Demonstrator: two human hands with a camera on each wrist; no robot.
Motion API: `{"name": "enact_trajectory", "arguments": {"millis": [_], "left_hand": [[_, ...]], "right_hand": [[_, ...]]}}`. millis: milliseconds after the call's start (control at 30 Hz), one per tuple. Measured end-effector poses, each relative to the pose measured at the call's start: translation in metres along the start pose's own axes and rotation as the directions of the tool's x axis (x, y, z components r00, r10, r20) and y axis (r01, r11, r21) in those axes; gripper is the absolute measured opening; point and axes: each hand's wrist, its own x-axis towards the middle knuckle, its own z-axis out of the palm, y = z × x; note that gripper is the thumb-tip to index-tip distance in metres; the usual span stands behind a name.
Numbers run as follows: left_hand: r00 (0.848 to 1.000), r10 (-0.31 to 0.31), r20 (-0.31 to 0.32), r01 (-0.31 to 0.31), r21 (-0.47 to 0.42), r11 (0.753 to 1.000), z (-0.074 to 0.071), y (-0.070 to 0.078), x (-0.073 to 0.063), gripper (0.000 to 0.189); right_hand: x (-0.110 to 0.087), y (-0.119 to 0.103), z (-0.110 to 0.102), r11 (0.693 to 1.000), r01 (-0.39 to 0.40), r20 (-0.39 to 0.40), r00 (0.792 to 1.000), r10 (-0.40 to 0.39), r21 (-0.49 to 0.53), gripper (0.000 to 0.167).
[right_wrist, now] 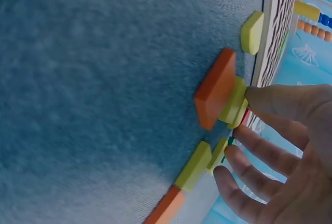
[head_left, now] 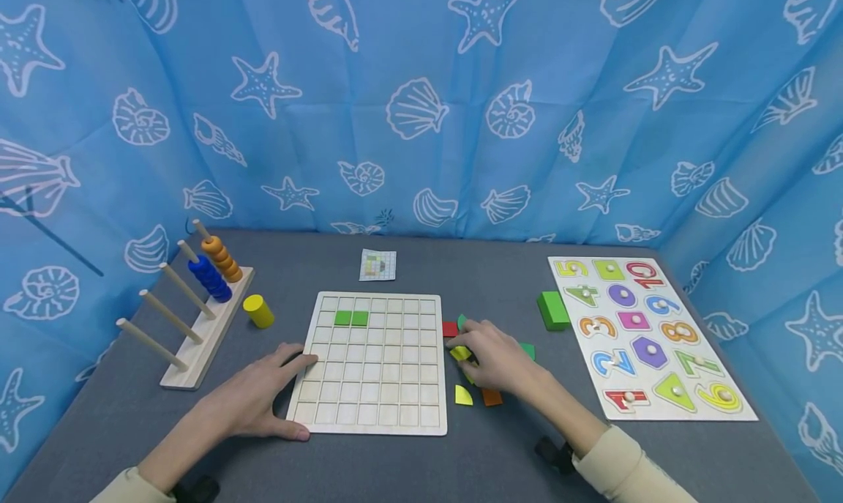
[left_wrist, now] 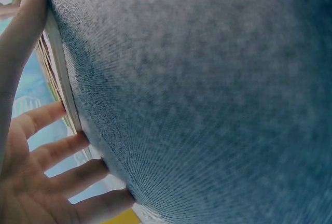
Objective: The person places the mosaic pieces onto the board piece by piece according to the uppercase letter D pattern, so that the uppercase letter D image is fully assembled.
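A pale wooden grid board [head_left: 382, 395] lies in the middle of the table, with two green squares [head_left: 351, 318] side by side near its upper left. My left hand [head_left: 253, 393] rests along the board's left side, fingers spread and thumb near the lower left corner. Right of the board, my right hand [head_left: 497, 356] reaches down among small coloured pieces. Its thumb and index finger pinch a yellow piece [head_left: 460, 353]. Around it lie a yellow quarter-round piece [head_left: 464, 395], an orange piece [right_wrist: 215, 89] and a red piece [head_left: 450, 329]; the hand hides part of the pile.
A wooden peg stand [head_left: 207, 345] with blue and orange beads stands at left, beside a yellow cylinder [head_left: 258, 311]. Behind the board lies a small printed card [head_left: 378, 266]. At right are a green block [head_left: 553, 311] and a number puzzle board [head_left: 658, 408]. A blue curtain [head_left: 421, 159] hangs behind.
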Motion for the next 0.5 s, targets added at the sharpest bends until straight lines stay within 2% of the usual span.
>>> {"name": "enact_trajectory", "arguments": {"millis": [233,500], "left_hand": [[1.0,0.005,-0.004,-0.005,-0.003,1.0,0.001,-0.0017,0.0001,0.115],[1.0,0.0,0.0,0.0,-0.009,1.0,0.0009,-0.001,-0.0011,0.115]], "right_hand": [[-0.0006,0.004,0.0038,1.0,0.0,-0.011,1.0,0.0,0.001,0.027],[-0.0003,0.0035,0.0091,1.0,0.009,-0.064,0.998,-0.01,-0.01,0.024]]}}
